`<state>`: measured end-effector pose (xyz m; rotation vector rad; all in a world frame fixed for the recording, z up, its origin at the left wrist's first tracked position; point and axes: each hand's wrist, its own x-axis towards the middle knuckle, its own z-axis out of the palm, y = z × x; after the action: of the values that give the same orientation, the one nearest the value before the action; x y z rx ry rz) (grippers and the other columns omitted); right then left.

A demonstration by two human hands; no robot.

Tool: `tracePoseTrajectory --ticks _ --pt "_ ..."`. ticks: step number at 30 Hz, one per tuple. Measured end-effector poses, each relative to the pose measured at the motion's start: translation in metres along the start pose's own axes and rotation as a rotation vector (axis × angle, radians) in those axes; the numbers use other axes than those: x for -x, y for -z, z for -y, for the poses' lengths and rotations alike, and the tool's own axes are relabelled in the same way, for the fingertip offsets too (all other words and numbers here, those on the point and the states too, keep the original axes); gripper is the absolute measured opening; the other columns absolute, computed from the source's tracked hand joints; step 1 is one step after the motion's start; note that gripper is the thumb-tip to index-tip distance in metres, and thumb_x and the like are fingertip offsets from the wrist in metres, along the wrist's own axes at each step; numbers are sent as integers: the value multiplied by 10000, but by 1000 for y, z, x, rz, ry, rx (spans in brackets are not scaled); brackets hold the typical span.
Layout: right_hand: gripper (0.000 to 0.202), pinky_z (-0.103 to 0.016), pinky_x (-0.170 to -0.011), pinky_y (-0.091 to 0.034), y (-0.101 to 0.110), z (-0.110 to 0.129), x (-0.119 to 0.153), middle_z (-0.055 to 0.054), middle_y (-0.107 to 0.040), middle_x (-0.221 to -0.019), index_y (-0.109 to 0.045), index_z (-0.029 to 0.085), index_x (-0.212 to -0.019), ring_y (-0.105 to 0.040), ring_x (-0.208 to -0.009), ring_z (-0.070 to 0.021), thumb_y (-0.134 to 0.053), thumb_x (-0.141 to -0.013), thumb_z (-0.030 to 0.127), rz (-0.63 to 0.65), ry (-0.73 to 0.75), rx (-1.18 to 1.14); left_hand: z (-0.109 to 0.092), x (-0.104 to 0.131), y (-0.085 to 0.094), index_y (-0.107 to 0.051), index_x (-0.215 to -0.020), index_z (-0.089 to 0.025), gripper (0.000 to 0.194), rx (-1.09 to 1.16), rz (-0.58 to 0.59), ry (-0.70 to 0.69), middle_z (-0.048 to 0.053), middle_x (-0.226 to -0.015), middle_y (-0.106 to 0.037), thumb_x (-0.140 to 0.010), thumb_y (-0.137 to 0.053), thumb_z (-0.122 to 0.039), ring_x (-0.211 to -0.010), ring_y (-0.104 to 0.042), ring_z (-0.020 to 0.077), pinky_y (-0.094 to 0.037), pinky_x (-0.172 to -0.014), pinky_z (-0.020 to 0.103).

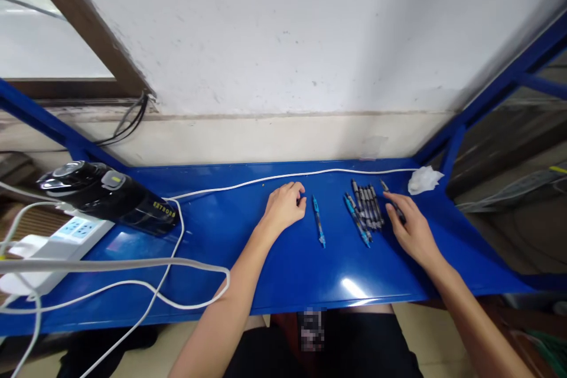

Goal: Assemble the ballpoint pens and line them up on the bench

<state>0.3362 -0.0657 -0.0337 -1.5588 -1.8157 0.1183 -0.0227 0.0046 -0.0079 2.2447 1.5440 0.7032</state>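
Observation:
My right hand (pixel 411 225) holds a dark pen (pixel 400 214), its pale tip pointing away from me, just right of a group of pens. That group has several grey and black pens (pixel 367 204) lying side by side, with a blue pen (pixel 357 221) along their left side. Another blue pen (pixel 319 221) lies alone between the group and my left hand (pixel 286 205). The fingers of my left hand are curled in above the table. Something small and dark shows between its thumb and fingers, too hidden to name.
A black bottle (pixel 128 201) leans over a white power strip (pixel 66 248) on the left. White cables (pixel 261 179) cross the blue table (pixel 283 266). Crumpled white tissue (pixel 424 179) sits at the back right. Blue frame bars flank both sides, with a wall behind.

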Motion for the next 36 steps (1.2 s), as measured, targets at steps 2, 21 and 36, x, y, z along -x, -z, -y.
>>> tracePoseTrajectory --ticks 2,21,36 --pt "552 -591 -1190 -498 3 -15 17 -180 -691 -1441 -617 235 -1523 -651 -1362 -368 -498 -1101 571 34 4 128 3 -2 -3 -731 -1042 -259 141 71 -18 33 30 -993 -791 -925 -687 -194 -904 -740 229 -527 -767 349" --pt "354 -490 -1060 -563 -3 69 4 -120 -776 -1286 -704 284 -1280 -736 -1213 -334 -494 -1120 521 -2 -46 -224 -5 -14 1 -745 -972 -164 386 1673 -142 248 52 -1005 -769 -759 -984 -380 -1029 -801 246 -592 -989 391" --pt "333 -295 -681 -356 -122 121 -99 -56 -714 -887 -651 266 -1064 -605 -716 -222 -461 -1144 527 282 344 -331 14 -20 -4 -752 -1146 -200 347 1527 -277 171 132 -1287 -803 -900 -882 -406 -1252 -758 288 -545 -1141 473"
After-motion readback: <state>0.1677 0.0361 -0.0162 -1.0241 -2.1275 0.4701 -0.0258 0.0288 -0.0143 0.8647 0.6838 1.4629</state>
